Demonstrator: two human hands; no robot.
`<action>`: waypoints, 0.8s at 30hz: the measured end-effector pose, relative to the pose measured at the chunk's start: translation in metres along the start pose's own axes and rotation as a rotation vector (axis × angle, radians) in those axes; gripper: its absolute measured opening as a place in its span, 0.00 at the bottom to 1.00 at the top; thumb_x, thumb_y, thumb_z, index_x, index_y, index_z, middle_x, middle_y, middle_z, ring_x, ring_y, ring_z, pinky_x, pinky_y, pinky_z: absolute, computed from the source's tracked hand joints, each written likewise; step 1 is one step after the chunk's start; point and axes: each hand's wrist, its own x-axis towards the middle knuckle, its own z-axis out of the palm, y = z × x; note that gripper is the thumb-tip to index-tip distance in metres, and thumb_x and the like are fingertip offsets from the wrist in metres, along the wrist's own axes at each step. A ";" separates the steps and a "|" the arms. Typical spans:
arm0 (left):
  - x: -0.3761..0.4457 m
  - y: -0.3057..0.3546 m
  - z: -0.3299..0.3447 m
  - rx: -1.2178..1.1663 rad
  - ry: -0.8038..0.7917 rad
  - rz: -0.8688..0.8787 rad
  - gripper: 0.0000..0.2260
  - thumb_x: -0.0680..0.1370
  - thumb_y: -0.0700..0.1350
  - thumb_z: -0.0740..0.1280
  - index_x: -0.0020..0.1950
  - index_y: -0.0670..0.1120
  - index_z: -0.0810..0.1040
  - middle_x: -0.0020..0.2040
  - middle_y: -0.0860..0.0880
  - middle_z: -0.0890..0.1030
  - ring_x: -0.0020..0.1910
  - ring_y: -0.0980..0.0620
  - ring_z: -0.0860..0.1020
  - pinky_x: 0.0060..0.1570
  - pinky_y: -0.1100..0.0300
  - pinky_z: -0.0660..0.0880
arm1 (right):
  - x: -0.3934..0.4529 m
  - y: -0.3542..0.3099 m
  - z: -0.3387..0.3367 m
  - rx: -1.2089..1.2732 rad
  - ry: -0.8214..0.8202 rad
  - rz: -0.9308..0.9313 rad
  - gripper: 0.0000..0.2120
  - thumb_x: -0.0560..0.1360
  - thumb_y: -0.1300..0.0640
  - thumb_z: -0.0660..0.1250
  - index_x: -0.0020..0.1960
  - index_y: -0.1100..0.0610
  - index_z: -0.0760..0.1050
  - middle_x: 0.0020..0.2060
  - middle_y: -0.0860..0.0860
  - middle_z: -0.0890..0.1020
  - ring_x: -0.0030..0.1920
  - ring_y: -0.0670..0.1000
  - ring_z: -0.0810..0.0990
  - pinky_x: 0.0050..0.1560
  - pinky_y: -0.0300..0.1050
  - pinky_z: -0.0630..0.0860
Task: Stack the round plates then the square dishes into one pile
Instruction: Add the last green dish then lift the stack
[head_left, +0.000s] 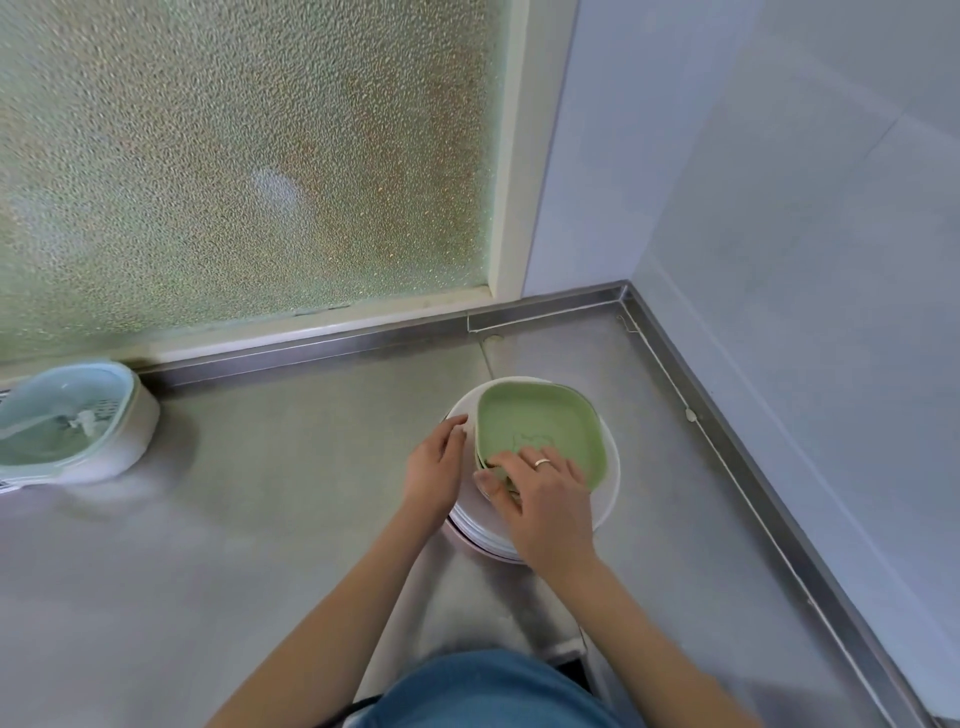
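A pile of white round plates (608, 499) stands on the steel counter near the right corner. On top of it sit green square dishes (540, 426), nested one in another. My right hand (540, 499) lies over the near edge of the green dishes, fingers curled on their rim and thumb at the near left corner; a ring shows on one finger. My left hand (434, 470) rests with relaxed fingers against the left side of the pile, fingertips touching the white plate rim.
A pale blue and white drainer basket (78, 421) stands at the far left by the frosted window. The steel counter (285, 493) has a raised lip along the back and right side. White walls enclose the corner.
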 end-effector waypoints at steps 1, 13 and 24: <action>0.000 0.002 -0.001 -0.023 0.015 -0.009 0.14 0.81 0.45 0.57 0.63 0.47 0.77 0.59 0.50 0.79 0.58 0.52 0.75 0.61 0.59 0.70 | 0.000 0.002 -0.004 0.048 0.026 0.024 0.15 0.76 0.44 0.56 0.47 0.49 0.79 0.42 0.47 0.82 0.46 0.54 0.79 0.45 0.47 0.65; 0.005 0.025 0.016 0.034 -0.080 0.205 0.18 0.82 0.41 0.54 0.71 0.49 0.70 0.60 0.62 0.70 0.61 0.61 0.69 0.62 0.67 0.62 | 0.016 0.052 -0.006 0.378 -0.144 0.552 0.31 0.77 0.64 0.55 0.77 0.52 0.49 0.76 0.47 0.56 0.75 0.48 0.57 0.70 0.42 0.57; 0.012 0.015 0.015 0.089 -0.142 0.210 0.21 0.82 0.41 0.53 0.74 0.56 0.61 0.73 0.51 0.68 0.72 0.54 0.65 0.72 0.59 0.61 | 0.014 0.054 0.001 0.531 -0.018 0.591 0.28 0.77 0.65 0.56 0.76 0.53 0.56 0.73 0.49 0.64 0.73 0.49 0.62 0.69 0.38 0.57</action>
